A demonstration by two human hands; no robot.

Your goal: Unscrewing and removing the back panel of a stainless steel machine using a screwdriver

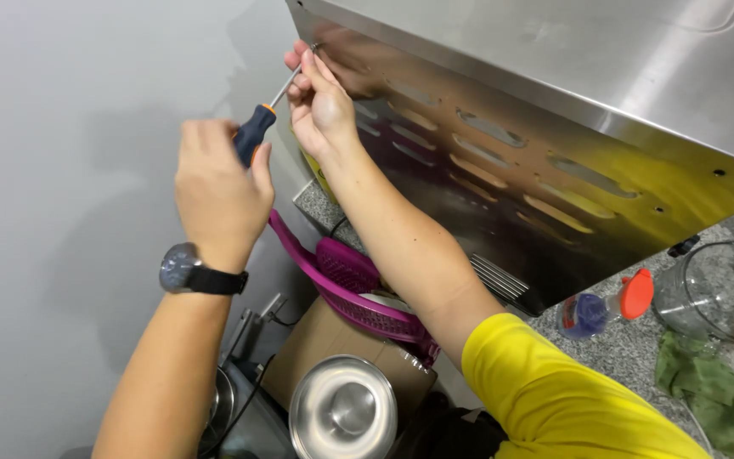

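Note:
My left hand [218,191] is closed around the dark blue and orange handle of a screwdriver [256,132], a watch on its wrist. The thin metal shaft runs up and right to the corner of a stainless steel range hood [554,76]. My right hand [320,98] pinches the shaft near its tip, right at the slotted underside panel [503,170] of the hood. The tip itself is hidden behind my fingers.
A magenta plastic basket [350,280] rests on a cardboard box [324,340] below my arms. A steel pot lid [343,410] lies lower. On the granite counter [630,340] stand an orange-capped bottle [605,310], a glass jar [711,293] and a green cloth [707,387]. Grey wall at left.

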